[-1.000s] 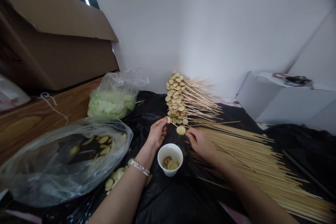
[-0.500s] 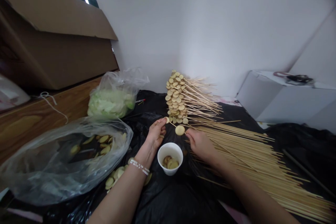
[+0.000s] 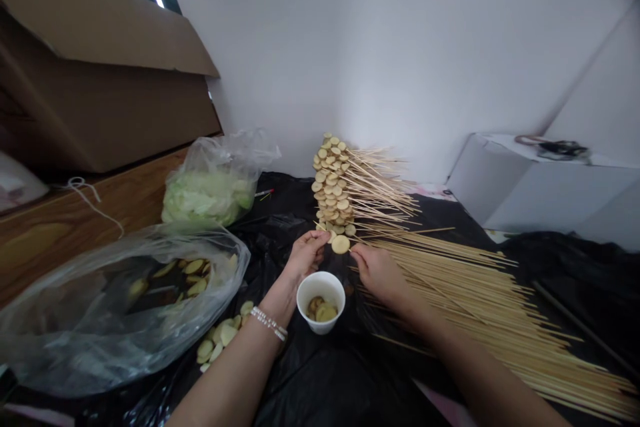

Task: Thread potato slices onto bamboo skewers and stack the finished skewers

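Observation:
My left hand [image 3: 307, 255] pinches a pale round slice on a thin wooden stick, and the stick's tip pokes out past its fingers. A second slice [image 3: 341, 244] sits on the same stick, between my two hands. The fingers of my right hand [image 3: 375, 268] are closed on the stick just right of that slice. Below my hands stands a white cup [image 3: 321, 327] with a few slices inside. Behind them rises a stack of skewered slices [image 3: 331, 180], its sticks pointing right. Loose slices [image 3: 225, 333] lie beside my left forearm.
Many bare sticks [image 3: 480, 300] spread over the black plastic at the right. At the left are an open clear bag [image 3: 100, 320] of slices, a tied-looking bag [image 3: 210, 193] of pale green pieces and a cardboard box [image 3: 115, 100]. A white box [image 3: 540, 180] stands back right.
My left hand has moved right along the stick with its slice, now close against the second slice. My right hand has barely moved. The view has shifted slightly.

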The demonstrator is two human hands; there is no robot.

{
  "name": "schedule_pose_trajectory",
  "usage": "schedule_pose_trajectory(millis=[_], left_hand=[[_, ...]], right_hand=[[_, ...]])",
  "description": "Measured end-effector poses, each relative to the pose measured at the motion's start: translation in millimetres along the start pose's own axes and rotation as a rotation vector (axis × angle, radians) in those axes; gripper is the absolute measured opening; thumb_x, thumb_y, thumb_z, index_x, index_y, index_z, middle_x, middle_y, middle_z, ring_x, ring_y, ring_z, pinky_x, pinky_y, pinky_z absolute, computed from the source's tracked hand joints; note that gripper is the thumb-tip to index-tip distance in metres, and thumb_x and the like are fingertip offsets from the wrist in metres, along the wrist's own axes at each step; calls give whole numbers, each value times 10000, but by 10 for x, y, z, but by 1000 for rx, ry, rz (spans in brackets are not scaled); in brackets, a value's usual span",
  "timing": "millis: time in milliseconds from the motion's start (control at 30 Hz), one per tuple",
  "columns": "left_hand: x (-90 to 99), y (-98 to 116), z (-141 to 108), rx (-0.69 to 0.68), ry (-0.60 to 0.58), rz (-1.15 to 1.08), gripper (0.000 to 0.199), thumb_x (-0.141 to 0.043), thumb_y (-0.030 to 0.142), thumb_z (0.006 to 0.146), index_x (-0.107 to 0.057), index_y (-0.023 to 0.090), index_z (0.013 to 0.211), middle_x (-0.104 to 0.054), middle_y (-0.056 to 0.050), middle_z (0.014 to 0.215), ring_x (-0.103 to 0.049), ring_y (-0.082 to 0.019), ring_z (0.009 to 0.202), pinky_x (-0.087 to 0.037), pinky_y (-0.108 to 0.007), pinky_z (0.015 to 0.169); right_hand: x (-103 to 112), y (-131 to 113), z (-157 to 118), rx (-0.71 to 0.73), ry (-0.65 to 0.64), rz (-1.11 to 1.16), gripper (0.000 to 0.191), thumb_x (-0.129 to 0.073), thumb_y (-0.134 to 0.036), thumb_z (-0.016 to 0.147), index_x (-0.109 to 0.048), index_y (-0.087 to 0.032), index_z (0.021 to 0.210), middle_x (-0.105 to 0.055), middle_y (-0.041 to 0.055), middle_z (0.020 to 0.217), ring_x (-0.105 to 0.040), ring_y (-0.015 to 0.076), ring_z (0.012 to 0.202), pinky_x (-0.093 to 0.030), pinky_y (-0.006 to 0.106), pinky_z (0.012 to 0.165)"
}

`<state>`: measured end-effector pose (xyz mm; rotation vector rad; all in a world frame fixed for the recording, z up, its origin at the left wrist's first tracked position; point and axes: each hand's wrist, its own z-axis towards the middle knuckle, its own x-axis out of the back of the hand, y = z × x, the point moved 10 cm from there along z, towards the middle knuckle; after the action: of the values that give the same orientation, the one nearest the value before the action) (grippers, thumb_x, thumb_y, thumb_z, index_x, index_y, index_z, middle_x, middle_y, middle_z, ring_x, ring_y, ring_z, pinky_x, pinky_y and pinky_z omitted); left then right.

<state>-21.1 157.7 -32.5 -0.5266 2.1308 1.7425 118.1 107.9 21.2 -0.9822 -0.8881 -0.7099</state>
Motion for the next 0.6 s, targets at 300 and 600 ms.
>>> schedule_pose_trajectory(millis=[300, 600], left_hand=[[246, 163, 27, -3, 125, -331, 145, -709, 38, 702, -606, 107, 776, -560, 27, 639, -415, 9, 410, -274, -71, 323], [271, 35, 9, 145, 199, -510, 131, -531, 19, 846, -602, 103, 776, -645, -49, 711, -625, -82, 594, -501, -114, 466]], right_hand=[[28, 62, 10, -5, 12, 2, 249, -401, -218, 934, -644, -191, 889, -703, 61, 851, -619, 166, 788, -372, 240, 714], [121, 21, 17, 34, 69, 51, 228, -423, -220, 918, -638, -193, 845, -698, 43, 813, -614, 160, 729, -368, 244, 686]])
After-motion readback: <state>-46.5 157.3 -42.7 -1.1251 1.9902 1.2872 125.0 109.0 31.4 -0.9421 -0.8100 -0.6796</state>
